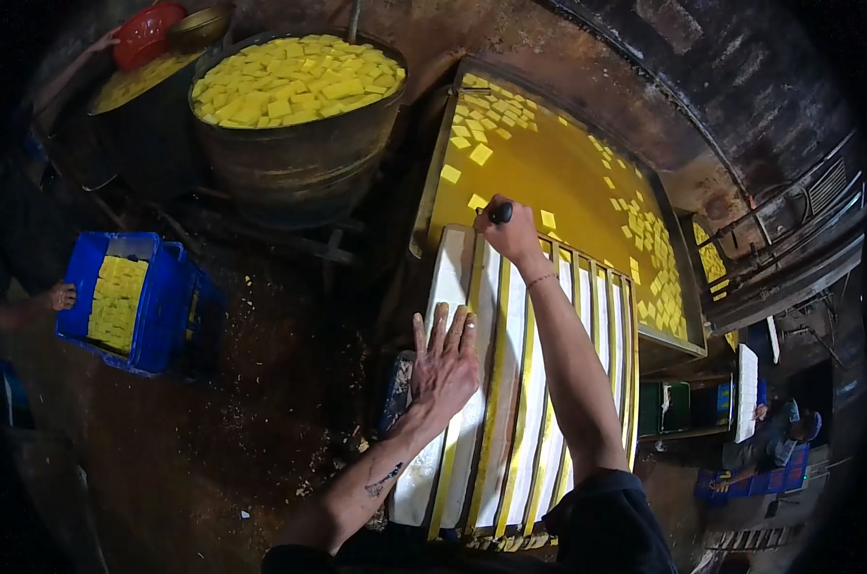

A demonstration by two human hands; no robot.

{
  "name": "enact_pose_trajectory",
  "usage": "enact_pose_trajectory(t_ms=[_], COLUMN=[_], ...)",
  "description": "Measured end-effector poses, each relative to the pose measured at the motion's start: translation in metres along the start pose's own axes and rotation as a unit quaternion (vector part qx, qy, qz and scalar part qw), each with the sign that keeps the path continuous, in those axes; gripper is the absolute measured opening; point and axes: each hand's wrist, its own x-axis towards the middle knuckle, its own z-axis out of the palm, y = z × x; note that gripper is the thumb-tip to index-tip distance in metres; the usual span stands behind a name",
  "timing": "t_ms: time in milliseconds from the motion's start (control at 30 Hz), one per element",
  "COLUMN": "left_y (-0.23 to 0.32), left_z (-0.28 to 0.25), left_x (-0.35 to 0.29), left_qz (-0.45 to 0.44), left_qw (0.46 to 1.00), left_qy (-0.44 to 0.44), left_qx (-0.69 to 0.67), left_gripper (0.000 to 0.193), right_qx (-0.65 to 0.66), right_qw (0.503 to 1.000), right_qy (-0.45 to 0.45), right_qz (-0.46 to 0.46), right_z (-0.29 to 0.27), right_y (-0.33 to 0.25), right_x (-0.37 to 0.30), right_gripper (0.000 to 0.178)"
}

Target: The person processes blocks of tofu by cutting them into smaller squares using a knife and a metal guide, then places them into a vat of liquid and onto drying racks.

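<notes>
Fingers spread, my left hand (pixel 445 368) lies flat on the left side of a long white slab (pixel 424 478), which looks like bean curd. Yellow-stained wooden slats (pixel 502 392) run lengthwise across the white surface. My right hand (pixel 513 234) is closed around a short black handle (pixel 500 213) at the slab's far end, by the edge of a tank. The rest of that tool is hidden, so I cannot tell its kind. Just beyond, yellow square pieces (pixel 481 153) float in the amber liquid of the rectangular tank (pixel 437 182).
A round vat (pixel 290 158) heaped with yellow squares stands at the far left. Nearer, a person's hand (pixel 62 296) touches a blue crate (pixel 152 325) of yellow pieces. Another person (pixel 782 440) is at the right, near a white slab (pixel 747 392).
</notes>
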Motion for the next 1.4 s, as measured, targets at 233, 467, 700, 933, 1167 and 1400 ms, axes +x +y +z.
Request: enact_pose_trajectory(t_ms=[233, 467, 700, 933, 1167, 1400], left_y=[-0.009, -0.012, -0.026, 0.031, 0.105, 0.158], left_z=[-0.022, -0.104, -0.134, -0.116, -0.031, 0.001], left_x=[-0.038, -0.209, -0.264, -0.296, -0.315, -0.321], left_qz=[-0.024, -0.078, -0.262, -0.503, -0.458, -0.328], left_qw=[1.0, 0.961, 0.871, 0.644, 0.612, 0.802], left_qy=[0.009, -0.181, -0.193, -0.207, -0.201, -0.195], left_qx=[-0.01, -0.196, -0.368, -0.538, -0.612, -0.461], left_gripper=[0.066, 0.117, 0.1, 0.081, 0.056, 0.05], right_qx=[0.04, 0.125, 0.176, -0.054, -0.332, -0.208], right_qw=[0.997, 0.971, 0.937, 0.994, 0.922, 0.956], right_qy=[-0.047, -0.159, -0.23, 0.039, -0.186, -0.197], right_qz=[-0.043, 0.131, 0.196, 0.085, 0.077, 0.063], right_z=[-0.027, -0.09, -0.097, -0.123, -0.102, -0.162], right_y=[-0.075, -0.192, -0.202, -0.013, 0.235, 0.327], right_x=[-0.137, -0.331, -0.379, -0.207, -0.023, 0.009], right_gripper=[0.022, 0.009, 0.01, 0.032, 0.053, 0.032])
